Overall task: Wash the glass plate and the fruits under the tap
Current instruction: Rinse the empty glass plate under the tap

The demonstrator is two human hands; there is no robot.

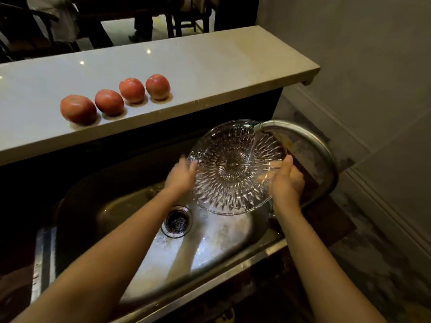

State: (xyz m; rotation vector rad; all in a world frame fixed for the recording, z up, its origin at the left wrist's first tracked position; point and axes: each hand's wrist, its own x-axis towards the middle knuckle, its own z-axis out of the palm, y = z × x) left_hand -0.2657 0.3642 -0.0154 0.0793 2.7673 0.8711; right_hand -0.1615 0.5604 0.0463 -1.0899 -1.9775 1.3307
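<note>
You have the glass plate (235, 169) tilted up toward you over the sink (210, 241), its round cut-glass face showing a starburst centre ringed with faceted petals. Water from the tap (293, 131) runs onto its upper right part. Your left hand (180, 177) touches its left rim and your right hand (285, 180) its right rim. Four reddish fruits (109, 102) sit in a row on the white desk (210, 73) behind, near one another, well apart from the plate.
</note>
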